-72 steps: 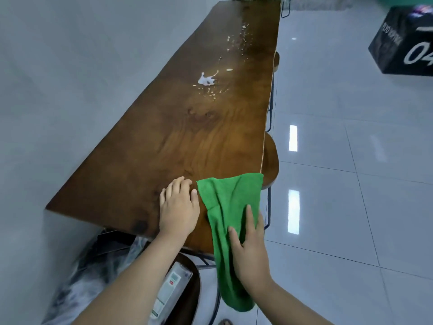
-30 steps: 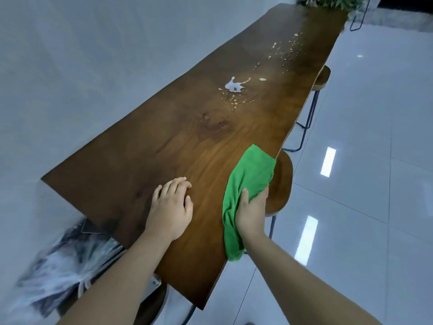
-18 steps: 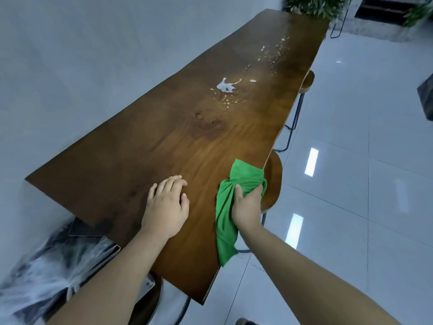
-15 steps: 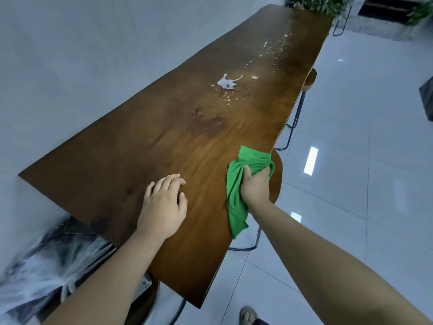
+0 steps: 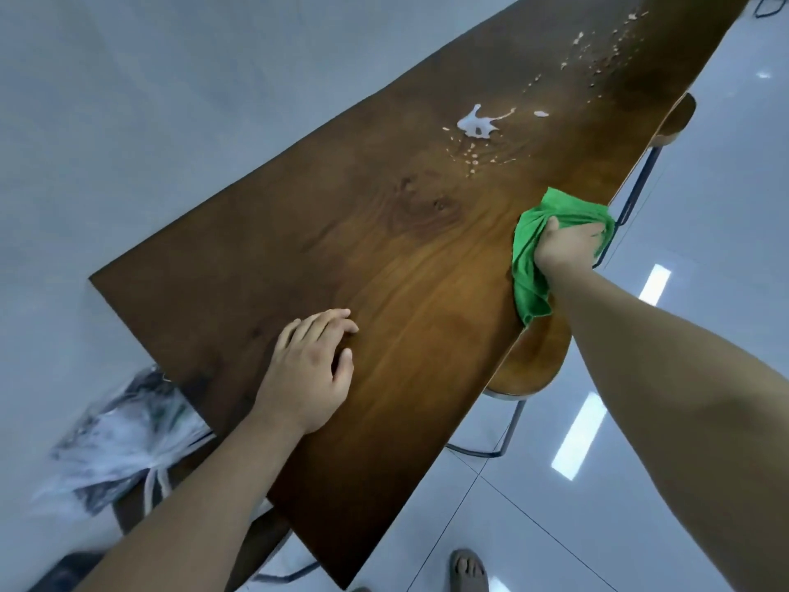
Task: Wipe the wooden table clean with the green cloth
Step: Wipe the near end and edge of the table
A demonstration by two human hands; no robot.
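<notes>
Resting palm down on the long dark-brown wooden surface (image 5: 405,258), the left-hand grip (image 5: 307,369) lies flat, with its fingers straight and close together, holding nothing. Left of and below this grip, a crumpled clear plastic bag (image 5: 124,437) sits lower than the surface, past its near corner. Ahead and to the right of the same grip, a white liquid splash (image 5: 477,123) and scattered pale crumbs (image 5: 469,158) lie on the wood. The right-hand grip (image 5: 568,249) is curled round the bunched green cloth (image 5: 529,288) and holds it against the right edge of the surface. The loose end of the cloth trails back beside the wrist. Beneath this grip stands a round wooden stool seat (image 5: 533,365).
</notes>
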